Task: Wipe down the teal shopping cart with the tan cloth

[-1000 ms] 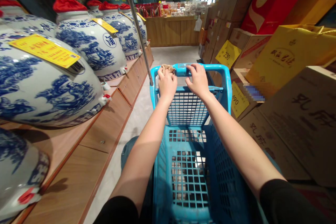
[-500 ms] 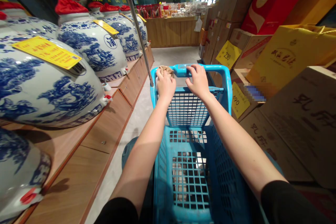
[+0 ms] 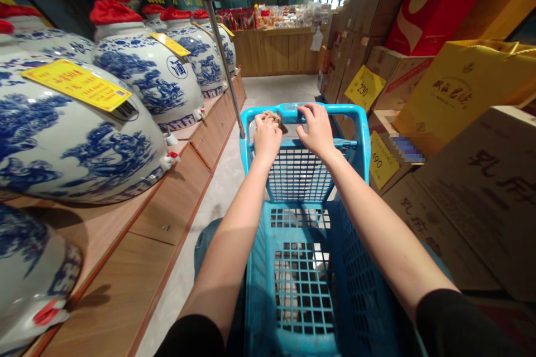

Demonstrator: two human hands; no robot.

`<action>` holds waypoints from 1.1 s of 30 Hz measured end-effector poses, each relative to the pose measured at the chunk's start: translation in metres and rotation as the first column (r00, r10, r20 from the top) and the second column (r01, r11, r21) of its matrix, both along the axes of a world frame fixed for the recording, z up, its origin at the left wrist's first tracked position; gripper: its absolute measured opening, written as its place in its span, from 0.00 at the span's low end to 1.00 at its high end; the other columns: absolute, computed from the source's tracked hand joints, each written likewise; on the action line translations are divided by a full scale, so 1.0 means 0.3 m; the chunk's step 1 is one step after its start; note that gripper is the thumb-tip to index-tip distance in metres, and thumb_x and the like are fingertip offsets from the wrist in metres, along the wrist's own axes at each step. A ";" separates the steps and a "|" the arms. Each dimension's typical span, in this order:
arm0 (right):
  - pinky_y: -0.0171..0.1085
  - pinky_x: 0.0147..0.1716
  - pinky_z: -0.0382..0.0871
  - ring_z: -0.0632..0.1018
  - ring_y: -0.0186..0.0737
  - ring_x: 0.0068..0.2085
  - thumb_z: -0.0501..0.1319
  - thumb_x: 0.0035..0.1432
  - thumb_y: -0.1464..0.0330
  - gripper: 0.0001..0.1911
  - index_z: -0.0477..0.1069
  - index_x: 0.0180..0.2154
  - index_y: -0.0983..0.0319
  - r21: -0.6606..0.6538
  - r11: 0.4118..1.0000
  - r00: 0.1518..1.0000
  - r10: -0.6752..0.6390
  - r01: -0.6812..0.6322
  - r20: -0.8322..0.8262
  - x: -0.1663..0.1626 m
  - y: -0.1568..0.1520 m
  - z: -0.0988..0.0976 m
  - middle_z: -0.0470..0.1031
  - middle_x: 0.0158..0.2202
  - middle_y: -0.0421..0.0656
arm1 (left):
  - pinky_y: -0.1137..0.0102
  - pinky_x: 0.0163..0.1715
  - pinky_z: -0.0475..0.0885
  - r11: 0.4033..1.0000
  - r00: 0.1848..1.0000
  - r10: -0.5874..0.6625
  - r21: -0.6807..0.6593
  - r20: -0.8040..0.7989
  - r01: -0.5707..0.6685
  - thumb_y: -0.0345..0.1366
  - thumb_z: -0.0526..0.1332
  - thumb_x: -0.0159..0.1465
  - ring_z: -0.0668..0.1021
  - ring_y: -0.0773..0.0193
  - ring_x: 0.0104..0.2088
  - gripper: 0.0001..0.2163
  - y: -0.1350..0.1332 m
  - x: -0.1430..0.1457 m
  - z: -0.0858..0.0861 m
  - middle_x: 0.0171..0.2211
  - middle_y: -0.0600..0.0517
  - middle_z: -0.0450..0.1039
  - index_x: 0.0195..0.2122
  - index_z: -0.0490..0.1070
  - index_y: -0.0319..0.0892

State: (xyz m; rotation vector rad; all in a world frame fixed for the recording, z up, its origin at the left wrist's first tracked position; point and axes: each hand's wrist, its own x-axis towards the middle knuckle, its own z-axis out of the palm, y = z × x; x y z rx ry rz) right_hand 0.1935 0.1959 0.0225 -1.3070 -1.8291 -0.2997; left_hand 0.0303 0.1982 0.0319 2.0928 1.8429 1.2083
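A blue plastic shopping cart (image 3: pixel 363 150) stands before me, its mesh basket below my forearms. My left hand (image 3: pixel 268 138) is closed on a crumpled brown cloth (image 3: pixel 273 118) at the left part of the cart's handle (image 3: pixel 344 110). The cloth hangs just below the bar, partly covered by my fingers. Over the middle of the handle, my right hand (image 3: pixel 317 131) curls its fingers round the bar with the thumb apart below. A thin metal pole (image 3: pixel 226 61) rises from the cart's left corner.
Big blue-and-white jars (image 3: pixel 104 139) with red cloth tops line a wooden ledge (image 3: pixel 180 178) close on the left. Stacked cardboard boxes (image 3: pixel 473 178) and a yellow gift bag (image 3: pixel 456 89) crowd the right. Across the aisle's far end stands a wooden counter (image 3: pixel 276 50) with packaged goods.
My left hand and the cloth have shifted slightly down and to the right along the handle. My right hand and the cart stay where they were.
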 end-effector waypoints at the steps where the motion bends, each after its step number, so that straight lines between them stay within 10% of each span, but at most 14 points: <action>1: 0.61 0.66 0.63 0.70 0.61 0.61 0.57 0.59 0.71 0.24 0.72 0.57 0.63 -0.001 1.000 1.000 0.005 -0.005 -0.005 0.000 -0.001 0.001 0.72 0.58 0.57 | 0.56 0.62 0.76 1.000 1.000 0.028 0.014 0.011 -0.028 0.28 0.58 0.66 0.80 0.47 0.57 0.13 0.001 -0.004 0.000 0.63 0.38 0.68 0.49 0.77 0.42; 17: 0.63 0.66 0.61 0.69 0.62 0.62 0.57 0.59 0.71 0.24 0.72 0.57 0.63 -0.016 1.000 1.000 0.013 -0.013 -0.024 -0.004 -0.006 0.005 0.72 0.59 0.58 | 0.60 0.68 0.71 0.995 0.992 -0.010 0.104 0.128 -0.003 0.28 0.58 0.66 0.74 0.49 0.66 0.20 0.021 -0.002 -0.001 0.68 0.38 0.61 0.59 0.73 0.41; 33: 0.62 0.66 0.63 0.70 0.61 0.61 0.57 0.59 0.71 0.23 0.72 0.56 0.62 0.021 1.000 1.000 -0.004 0.004 -0.007 -0.003 -0.002 -0.003 0.72 0.57 0.57 | 0.63 0.68 0.69 0.989 0.982 -0.106 0.123 0.159 0.087 0.26 0.60 0.64 0.77 0.55 0.61 0.15 0.036 -0.006 0.016 0.56 0.45 0.76 0.49 0.79 0.42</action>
